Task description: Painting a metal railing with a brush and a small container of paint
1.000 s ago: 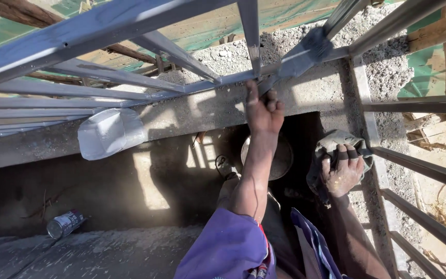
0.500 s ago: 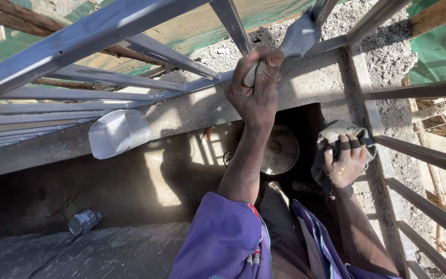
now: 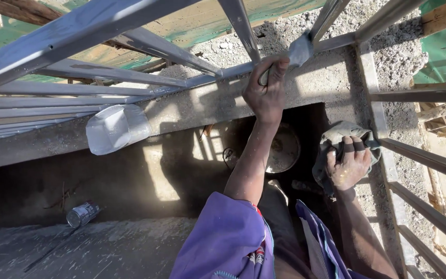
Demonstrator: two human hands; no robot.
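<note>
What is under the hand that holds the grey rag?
The right hand clutches a grey rag pressed against a metal bar. The hand covers most of the rag; nothing else shows under it.

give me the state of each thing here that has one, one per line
left hand: raised, grip closed on a tool handle at the grey metal frame
right hand: clutching a crumpled grey cloth
cut white plastic container: on its side on the ledge
small metal can: lying on its side on the ground

Left hand (image 3: 267,93) raised, fist closed; right hand (image 3: 348,165) lower, fingers curled.
</note>
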